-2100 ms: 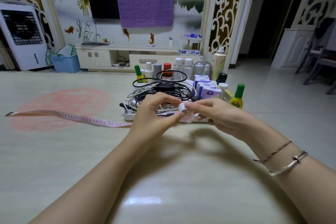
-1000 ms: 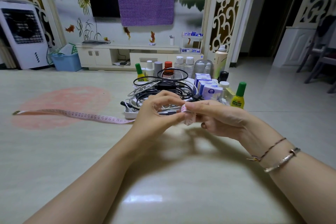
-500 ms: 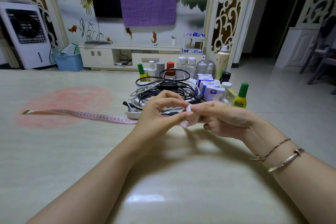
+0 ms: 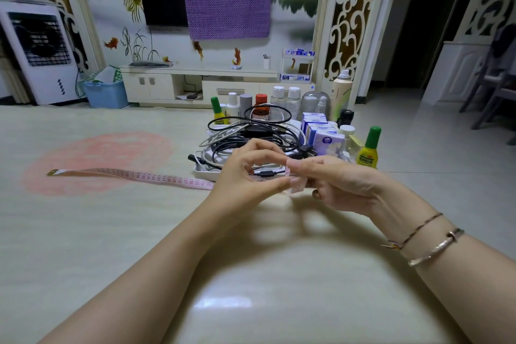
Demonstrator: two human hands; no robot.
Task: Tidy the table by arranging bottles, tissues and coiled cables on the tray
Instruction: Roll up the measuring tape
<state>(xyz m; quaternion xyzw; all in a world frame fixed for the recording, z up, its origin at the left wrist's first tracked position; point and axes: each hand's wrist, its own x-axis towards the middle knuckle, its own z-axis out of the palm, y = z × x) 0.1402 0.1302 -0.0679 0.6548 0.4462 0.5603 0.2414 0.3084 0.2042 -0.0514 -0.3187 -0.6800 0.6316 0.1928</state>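
- One pink tape measure (image 4: 145,176): light, limp, trails left across table (image 4: 83,246); near end at the hands, before tray (image 4: 205,174).
- Left hand (image 4: 245,176), right hand (image 4: 343,184): fingertips pinch its rolled end; best held there, likely to unroll.

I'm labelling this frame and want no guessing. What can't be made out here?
- Head view: the roll of pink tape measure, covered by left hand and right hand.
- Tray: mostly under cables.
- Bottle labels: too small.
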